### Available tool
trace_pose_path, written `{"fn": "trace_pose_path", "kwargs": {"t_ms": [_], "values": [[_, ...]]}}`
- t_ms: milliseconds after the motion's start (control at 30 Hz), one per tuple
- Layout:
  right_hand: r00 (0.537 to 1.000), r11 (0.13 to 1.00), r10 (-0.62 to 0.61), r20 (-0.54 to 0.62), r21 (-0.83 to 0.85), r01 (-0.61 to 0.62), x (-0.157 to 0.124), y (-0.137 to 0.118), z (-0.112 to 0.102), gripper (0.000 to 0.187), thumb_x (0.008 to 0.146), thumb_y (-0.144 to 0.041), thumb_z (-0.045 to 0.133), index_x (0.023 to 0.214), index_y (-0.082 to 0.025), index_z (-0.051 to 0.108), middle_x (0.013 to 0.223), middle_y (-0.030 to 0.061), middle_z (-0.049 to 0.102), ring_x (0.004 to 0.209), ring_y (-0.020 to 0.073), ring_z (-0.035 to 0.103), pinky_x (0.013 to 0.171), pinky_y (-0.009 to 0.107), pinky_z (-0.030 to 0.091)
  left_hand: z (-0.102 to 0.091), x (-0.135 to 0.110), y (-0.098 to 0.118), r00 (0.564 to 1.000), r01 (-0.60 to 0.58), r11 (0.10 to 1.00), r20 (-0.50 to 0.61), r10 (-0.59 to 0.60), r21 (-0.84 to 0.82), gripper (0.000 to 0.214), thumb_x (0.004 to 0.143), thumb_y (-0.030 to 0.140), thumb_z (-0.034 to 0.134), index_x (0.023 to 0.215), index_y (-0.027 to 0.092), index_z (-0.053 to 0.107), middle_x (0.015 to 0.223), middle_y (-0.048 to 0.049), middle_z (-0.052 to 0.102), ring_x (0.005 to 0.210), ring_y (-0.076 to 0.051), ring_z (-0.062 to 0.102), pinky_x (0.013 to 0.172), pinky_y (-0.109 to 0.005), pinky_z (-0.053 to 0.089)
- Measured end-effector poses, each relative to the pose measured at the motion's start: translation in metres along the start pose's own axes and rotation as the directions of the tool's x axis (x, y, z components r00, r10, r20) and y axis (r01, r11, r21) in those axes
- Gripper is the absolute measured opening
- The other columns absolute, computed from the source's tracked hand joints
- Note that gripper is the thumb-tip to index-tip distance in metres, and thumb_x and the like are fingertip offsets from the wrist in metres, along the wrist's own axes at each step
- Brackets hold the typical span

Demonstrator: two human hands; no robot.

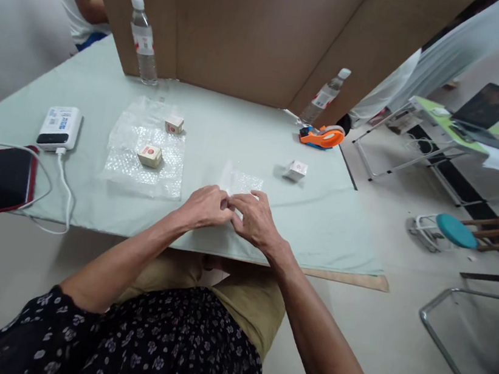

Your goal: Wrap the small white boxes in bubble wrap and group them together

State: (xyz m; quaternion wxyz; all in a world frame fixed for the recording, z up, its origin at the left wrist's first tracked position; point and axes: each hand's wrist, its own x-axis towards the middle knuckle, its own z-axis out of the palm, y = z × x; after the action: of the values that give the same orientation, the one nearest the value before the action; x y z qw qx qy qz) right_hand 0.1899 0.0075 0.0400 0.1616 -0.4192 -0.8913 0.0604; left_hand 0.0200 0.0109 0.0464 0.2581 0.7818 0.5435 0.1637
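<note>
A small piece of clear bubble wrap (248, 182) lies at the middle of the table, its near edge under my fingertips. My left hand (208, 207) is closed in a pinch on that edge. Right beside it, my right hand (252, 217) curls its fingers onto the same edge, thumb toward the left hand. Whether anything sits inside the wrap is hidden by the fingers. To the right stands a small white box (296, 170). Larger bubble wrap sheets (127, 168) lie on the left, bearing a small cream box (150, 156) and another small box (174, 124).
An orange tape dispenser (327, 137) rests near the right edge. Two water bottles (144, 47) stand before a tall cardboard panel (251, 34). At left are a white power bank (60, 127), its cable (65, 187) and a phone (10, 179). Another person's arm (89, 6) shows behind.
</note>
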Motion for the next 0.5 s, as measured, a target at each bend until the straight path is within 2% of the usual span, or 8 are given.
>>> {"fn": "trace_pose_path", "kwargs": {"t_ms": [67, 100, 167, 233, 300, 400, 467, 500], "values": [[0.988, 0.997, 0.074, -0.137, 0.046, -0.068, -0.016, 0.002, -0.003, 0.016, 0.088, -0.023, 0.058, 0.098, -0.021, 0.071, 0.113, 0.0087, 0.074, 0.115, 0.0272, 0.063, 0.105, 0.048, 0.036, -0.002, -0.004, 0.002, 0.992, -0.127, 0.979, 0.003, 0.128, 0.159, 0.021, 0.075, 0.023, 0.056, 0.086, 0.015, 0.072, 0.095, -0.0141, 0.066, 0.096, -0.031, 0.060, 0.082, -0.042, 0.050], [0.962, 0.986, 0.163, -0.221, 0.078, -0.149, -0.027, 0.003, -0.004, 0.017, 0.090, -0.026, 0.057, 0.098, -0.021, 0.070, 0.114, 0.0095, 0.074, 0.115, 0.0275, 0.063, 0.101, 0.047, 0.040, -0.002, -0.006, 0.003, 0.984, -0.176, 0.959, 0.005, 0.180, 0.223, 0.022, 0.075, 0.021, 0.056, 0.089, 0.014, 0.072, 0.102, -0.0162, 0.065, 0.102, -0.032, 0.058, 0.087, -0.044, 0.049], [0.858, 0.911, 0.409, -0.312, 0.189, -0.366, -0.050, 0.008, -0.004, 0.021, 0.091, -0.032, 0.055, 0.102, -0.020, 0.069, 0.111, 0.0108, 0.073, 0.101, 0.0262, 0.067, 0.089, 0.043, 0.048, -0.001, -0.009, 0.003, 0.967, -0.250, 0.920, 0.038, 0.250, 0.302, 0.024, 0.074, 0.015, 0.055, 0.091, 0.012, 0.070, 0.109, -0.0180, 0.063, 0.107, -0.032, 0.055, 0.092, -0.045, 0.048], [0.751, 0.780, 0.618, -0.230, 0.299, -0.550, -0.070, 0.014, -0.001, 0.030, 0.088, -0.040, 0.058, 0.108, -0.019, 0.066, 0.101, 0.0103, 0.074, 0.078, 0.0228, 0.069, 0.075, 0.040, 0.052, 0.002, -0.010, 0.002, 0.955, -0.295, 0.895, 0.081, 0.285, 0.335, 0.025, 0.074, 0.010, 0.053, 0.094, 0.011, 0.067, 0.109, -0.0181, 0.063, 0.105, -0.031, 0.055, 0.094, -0.045, 0.048], [0.688, 0.666, 0.720, -0.084, 0.361, -0.653, -0.080, 0.019, 0.006, 0.042, 0.084, -0.048, 0.062, 0.113, -0.017, 0.064, 0.093, 0.0091, 0.074, 0.064, 0.0205, 0.066, 0.066, 0.037, 0.053, 0.005, -0.012, 0.002, 0.950, -0.311, 0.880, 0.103, 0.294, 0.359, 0.027, 0.075, 0.008, 0.051, 0.098, 0.010, 0.064, 0.108, -0.0180, 0.062, 0.103, -0.030, 0.054, 0.094, -0.044, 0.048], [0.624, 0.531, 0.780, 0.042, 0.483, -0.696, -0.074, 0.023, 0.020, 0.055, 0.083, -0.054, 0.062, 0.121, -0.014, 0.060, 0.090, 0.0097, 0.072, 0.054, 0.0182, 0.064, 0.052, 0.033, 0.050, 0.008, -0.015, 0.004, 0.955, -0.296, 0.872, 0.098, 0.280, 0.389, 0.027, 0.077, 0.008, 0.050, 0.101, 0.011, 0.062, 0.107, -0.0180, 0.062, 0.103, -0.031, 0.054, 0.092, -0.044, 0.049], [0.600, 0.472, 0.798, 0.061, 0.556, -0.684, -0.062, 0.024, 0.029, 0.057, 0.082, -0.054, 0.062, 0.123, -0.014, 0.058, 0.087, 0.0082, 0.071, 0.048, 0.0157, 0.060, 0.044, 0.030, 0.045, 0.008, -0.017, 0.004, 0.956, -0.291, 0.877, 0.092, 0.277, 0.383, 0.025, 0.077, 0.009, 0.050, 0.099, 0.012, 0.062, 0.107, -0.0175, 0.062, 0.103, -0.031, 0.054, 0.092, -0.044, 0.049], [0.595, 0.471, 0.802, 0.047, 0.564, -0.679, -0.056, 0.024, 0.032, 0.057, 0.081, -0.054, 0.063, 0.122, -0.014, 0.059, 0.083, 0.0064, 0.069, 0.047, 0.0151, 0.059, 0.043, 0.029, 0.044, 0.007, -0.018, 0.004, 0.955, -0.296, 0.883, 0.090, 0.283, 0.364, 0.024, 0.077, 0.009, 0.051, 0.098, 0.012, 0.063, 0.107, -0.0170, 0.062, 0.103, -0.030, 0.054, 0.092, -0.044, 0.049]]}}
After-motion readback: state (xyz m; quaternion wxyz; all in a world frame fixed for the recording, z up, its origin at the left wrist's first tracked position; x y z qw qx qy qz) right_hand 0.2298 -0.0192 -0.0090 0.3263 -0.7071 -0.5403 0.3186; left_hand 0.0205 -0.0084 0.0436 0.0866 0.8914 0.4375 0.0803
